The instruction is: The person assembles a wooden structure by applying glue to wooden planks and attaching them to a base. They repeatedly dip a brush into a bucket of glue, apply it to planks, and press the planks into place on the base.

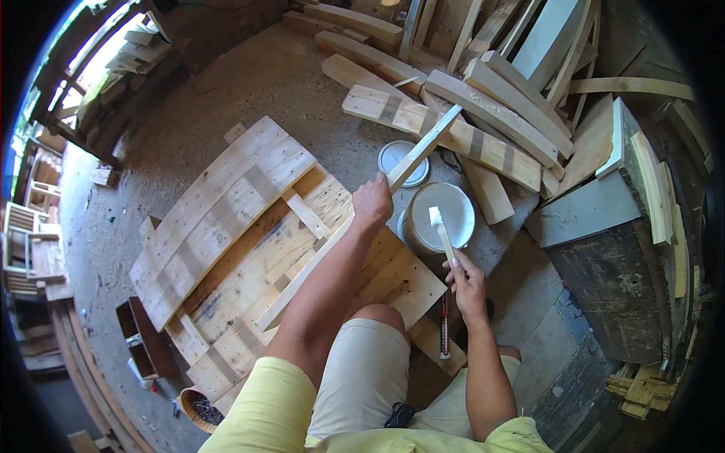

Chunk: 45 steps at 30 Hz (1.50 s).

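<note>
My left hand [372, 200] is closed around a long pale wooden strip [423, 150], held slanting above the boards. The strip's near end reaches down past my left forearm, which hides part of it. Between the fingers of my right hand [467, 285] is a thin, flat wooden stick [445, 240], its tip coated in something white. That tip hangs over an open white bucket [462, 202] with white inside. Beside the bucket is a round white lid [394, 157]. In front of my knees lies a joined wooden panel [302, 214] with planks across it.
Planks [445, 124] and offcuts are piled at the far right. A worn wooden cabinet [604, 279] stands to the right. On the left are a small dark box [143, 340] and a basket of nails [200, 408]. A slender red-and-white tool [445, 332] lies near my right knee.
</note>
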Each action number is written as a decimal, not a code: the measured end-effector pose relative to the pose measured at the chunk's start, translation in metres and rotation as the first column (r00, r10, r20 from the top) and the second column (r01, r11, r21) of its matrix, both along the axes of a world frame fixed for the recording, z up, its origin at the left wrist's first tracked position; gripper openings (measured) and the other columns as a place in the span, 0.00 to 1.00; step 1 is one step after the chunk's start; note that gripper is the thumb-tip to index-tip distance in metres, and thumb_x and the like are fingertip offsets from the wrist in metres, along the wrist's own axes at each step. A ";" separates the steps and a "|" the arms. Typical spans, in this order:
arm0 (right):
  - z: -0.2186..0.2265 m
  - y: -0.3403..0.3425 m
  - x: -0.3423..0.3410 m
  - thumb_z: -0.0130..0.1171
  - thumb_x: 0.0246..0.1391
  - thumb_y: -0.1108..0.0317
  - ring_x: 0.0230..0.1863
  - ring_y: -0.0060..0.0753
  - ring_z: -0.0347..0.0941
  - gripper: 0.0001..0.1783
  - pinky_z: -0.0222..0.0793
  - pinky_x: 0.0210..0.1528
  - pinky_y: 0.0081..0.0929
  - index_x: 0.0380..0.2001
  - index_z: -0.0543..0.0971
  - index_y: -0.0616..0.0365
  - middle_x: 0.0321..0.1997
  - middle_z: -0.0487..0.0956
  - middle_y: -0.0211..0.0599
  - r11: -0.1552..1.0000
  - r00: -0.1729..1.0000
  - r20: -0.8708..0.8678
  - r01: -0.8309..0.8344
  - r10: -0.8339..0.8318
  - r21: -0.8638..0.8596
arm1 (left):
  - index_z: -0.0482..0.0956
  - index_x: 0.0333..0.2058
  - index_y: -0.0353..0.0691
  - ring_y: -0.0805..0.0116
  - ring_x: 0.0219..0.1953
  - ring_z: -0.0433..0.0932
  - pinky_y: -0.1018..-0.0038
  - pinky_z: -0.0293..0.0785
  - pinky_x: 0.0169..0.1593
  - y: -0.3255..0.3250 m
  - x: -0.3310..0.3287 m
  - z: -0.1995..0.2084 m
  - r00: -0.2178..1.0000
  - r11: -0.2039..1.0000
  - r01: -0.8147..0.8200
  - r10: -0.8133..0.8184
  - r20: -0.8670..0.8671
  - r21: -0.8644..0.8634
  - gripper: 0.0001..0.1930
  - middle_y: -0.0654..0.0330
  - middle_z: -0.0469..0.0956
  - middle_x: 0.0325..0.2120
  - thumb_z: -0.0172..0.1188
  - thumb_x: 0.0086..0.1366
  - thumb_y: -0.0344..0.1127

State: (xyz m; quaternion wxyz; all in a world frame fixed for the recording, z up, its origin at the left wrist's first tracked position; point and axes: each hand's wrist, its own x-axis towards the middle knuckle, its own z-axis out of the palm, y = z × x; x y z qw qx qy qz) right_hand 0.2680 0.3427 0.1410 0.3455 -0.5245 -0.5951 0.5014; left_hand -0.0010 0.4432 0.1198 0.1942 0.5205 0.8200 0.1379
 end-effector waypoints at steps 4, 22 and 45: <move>-0.015 0.038 -0.017 0.52 0.69 0.67 0.27 0.18 0.69 0.18 0.70 0.32 0.20 0.58 0.78 0.60 0.36 0.81 0.32 0.999 1.000 -0.003 -0.002 0.002 0.033 | 0.71 0.50 0.42 0.43 0.43 0.83 0.53 0.77 0.45 -0.028 -0.005 0.005 0.996 0.997 0.072 -0.071 -0.053 0.008 0.18 0.45 0.83 0.38 0.58 0.61 0.33; -0.078 0.149 -0.059 0.54 0.66 0.64 0.49 0.54 0.78 0.18 0.72 0.53 0.39 0.56 0.81 0.54 0.45 0.82 0.50 0.886 0.961 0.257 -0.203 0.099 0.418 | 0.62 0.67 0.47 0.47 0.47 0.81 0.58 0.77 0.50 -0.331 -0.088 0.077 0.988 0.974 -0.145 0.135 -0.070 -0.176 0.40 0.49 0.81 0.49 0.71 0.57 0.39; 0.004 0.035 -0.088 0.54 0.66 0.66 0.41 0.56 0.77 0.16 0.73 0.46 0.44 0.53 0.82 0.52 0.39 0.80 0.51 0.850 0.848 0.371 -0.476 0.378 0.224 | 0.73 0.60 0.41 0.59 0.51 0.83 0.66 0.76 0.55 -0.372 -0.097 0.018 0.873 0.931 -0.362 0.319 0.368 0.051 0.30 0.50 0.83 0.49 0.72 0.60 0.34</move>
